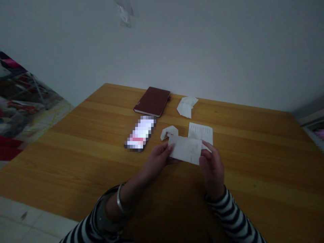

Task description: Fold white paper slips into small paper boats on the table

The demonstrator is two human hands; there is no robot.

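Far left, on the floor beside the table, a heap of colourful patterned plastic sheeting [22,104]; pale floor tiles [25,219] show at the bottom left corner. The wooden table [76,162] fills most of the view and stands against a plain white wall [162,44].

Left part of the table: a smartphone [140,132] lies at an angle, screen lit and pixelated, just in front of a dark red notebook [152,101], which is shut and sits near the far edge. Right of the notebook, a folded paper scrap [186,106]. Nearer, a small folded paper piece [169,131] sits just left of the held slip.

Left hand [157,160], silver bangle [120,199] on the wrist, striped sleeve [86,226] behind it, is partly closed and pinches the left end of a white paper slip [186,149] between thumb and fingers. Right hand [212,168], striped sleeve [230,212] at the wrist, is also partly closed, gripping the slip's right end. The slip is held in both hands, over the table, overlapping in view a printed paper sheet [201,133] lying behind it.
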